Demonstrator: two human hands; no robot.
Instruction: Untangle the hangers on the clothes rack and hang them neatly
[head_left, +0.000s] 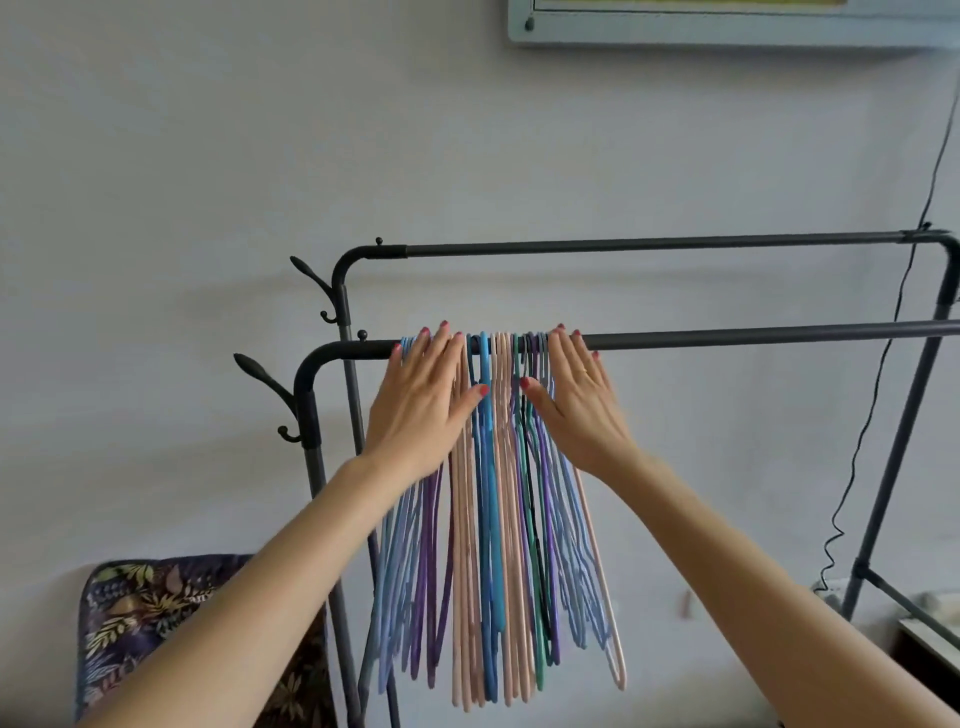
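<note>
Both hands flat now, fingers straight: left hand (423, 402) and right hand (576, 402) press either side of the bunched hangers (493, 519), gripping nothing. The hangers hang together on the front rail (753, 336) of the rack, near its left end.

My left hand (422, 402) and right hand (574, 400) cover the upper hangers (493, 519) beneath them. The front rail (779, 335) runs off the right edge; the floral cushion (156, 613) is cropped below.
</note>
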